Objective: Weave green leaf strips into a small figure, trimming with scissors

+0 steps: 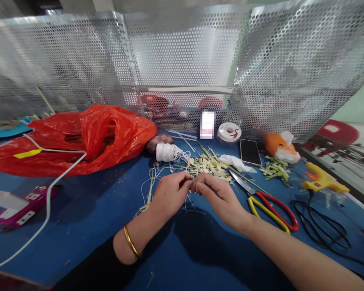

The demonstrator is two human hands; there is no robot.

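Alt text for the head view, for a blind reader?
A person's left hand and right hand meet fingertip to fingertip above a blue table, pinching white thread between them. Behind lie a thread spool and a heap of pale cut strips; scissors and a yellow glue gun to the right, a red plastic bag to the left.

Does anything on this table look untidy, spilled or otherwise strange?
Yes. Cut pale-green scraps lie scattered on the blue table just beyond the left hand and right hand, which pinch a thin strand together. Loose white thread trails from the spool. The scissors lie close beside the right hand, blades toward the scraps.
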